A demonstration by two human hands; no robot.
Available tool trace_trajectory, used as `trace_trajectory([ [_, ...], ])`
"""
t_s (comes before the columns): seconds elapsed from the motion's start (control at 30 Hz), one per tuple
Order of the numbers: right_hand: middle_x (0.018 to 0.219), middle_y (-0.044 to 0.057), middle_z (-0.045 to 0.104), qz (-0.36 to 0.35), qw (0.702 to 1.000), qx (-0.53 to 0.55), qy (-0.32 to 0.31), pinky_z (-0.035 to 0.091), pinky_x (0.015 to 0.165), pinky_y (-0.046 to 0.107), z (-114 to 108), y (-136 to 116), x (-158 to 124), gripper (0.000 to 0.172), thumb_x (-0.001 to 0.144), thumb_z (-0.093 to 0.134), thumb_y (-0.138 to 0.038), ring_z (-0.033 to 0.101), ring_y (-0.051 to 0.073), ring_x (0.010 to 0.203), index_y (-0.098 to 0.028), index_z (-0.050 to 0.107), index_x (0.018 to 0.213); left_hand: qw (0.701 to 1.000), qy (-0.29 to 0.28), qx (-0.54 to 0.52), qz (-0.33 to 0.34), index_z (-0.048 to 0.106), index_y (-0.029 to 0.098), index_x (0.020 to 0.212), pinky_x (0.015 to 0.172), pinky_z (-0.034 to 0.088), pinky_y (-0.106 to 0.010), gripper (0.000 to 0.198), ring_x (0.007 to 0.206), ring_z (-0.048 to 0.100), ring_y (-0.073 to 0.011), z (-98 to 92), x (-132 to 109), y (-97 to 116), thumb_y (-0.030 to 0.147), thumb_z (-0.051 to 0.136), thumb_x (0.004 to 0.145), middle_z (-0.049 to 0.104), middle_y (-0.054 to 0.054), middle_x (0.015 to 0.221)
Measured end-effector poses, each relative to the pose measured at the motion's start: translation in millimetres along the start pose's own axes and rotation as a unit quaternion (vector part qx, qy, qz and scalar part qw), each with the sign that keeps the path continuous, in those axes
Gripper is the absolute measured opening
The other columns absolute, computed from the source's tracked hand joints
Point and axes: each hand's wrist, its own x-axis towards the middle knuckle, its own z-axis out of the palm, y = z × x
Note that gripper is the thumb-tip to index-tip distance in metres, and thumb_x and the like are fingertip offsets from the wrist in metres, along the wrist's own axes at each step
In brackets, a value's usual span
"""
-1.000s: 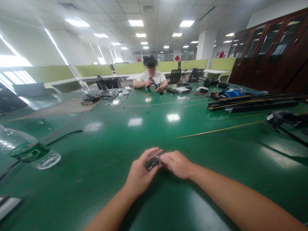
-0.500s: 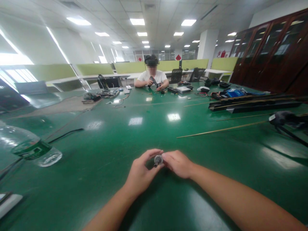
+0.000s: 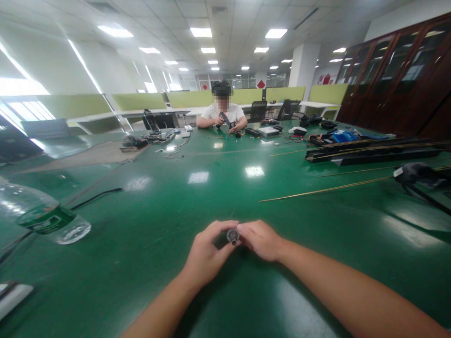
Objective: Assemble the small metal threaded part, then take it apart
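glossy green table (image 3: 218, 197) in a lit office; both hands pinch a small metal part (image 3: 232, 234)

Table top (image 3: 158, 220): glossy dark green, plain, white light reflections.
Small metal part (image 3: 232, 235): silver-grey, darker centre.
Bottle (image 3: 45, 218): clear, green label band.
Thin rod (image 3: 324, 189): brass-yellow.
Long rails (image 3: 369, 154): black.
Cable (image 3: 95, 198): black.
Partitions (image 3: 137, 101): lime green, plain.
Cabinets (image 3: 405, 70): dark red-brown.
Shirt (image 3: 213, 112) of person opposite: white.
Packet (image 3: 340, 136): blue.
Ceiling (image 3: 169, 14): white, square-tile grid.
Wall sign (image 3: 260, 84): red diamond.
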Motion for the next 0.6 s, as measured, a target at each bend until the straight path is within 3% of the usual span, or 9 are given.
trace_trajectory([
  [0.4,0.054,0.000,0.054,0.018,1.000,0.022,-0.003,0.035,0.056,0.024,2.1,3.8,1.0,0.066,0.103,0.027,-0.053,0.052,0.013,0.054,-0.016,0.059,0.059,1.000,-0.004,0.012,-0.002,0.066,0.028,0.112,0.091,0.051,-0.029,0.029,0.099,0.066,-0.0166,0.9,0.3,-0.3,0.024,0.071,0.084,0.071,0.000,0.108],
  [0.6,0.054,0.000,0.053,0.017,0.999,0.044,0.008,0.034,0.054,0.023,1.7,0.3,1.2,0.061,0.103,0.030,-0.049,0.050,0.012,0.052,-0.016,0.058,0.060,1.000,0.008,0.006,-0.027,0.062,0.026,0.121,0.095,0.052,-0.032,0.038,0.105,0.065,-0.0184,2.9,0.4,-1.3,0.027,0.071,0.083,0.070,-0.002,0.115],
])
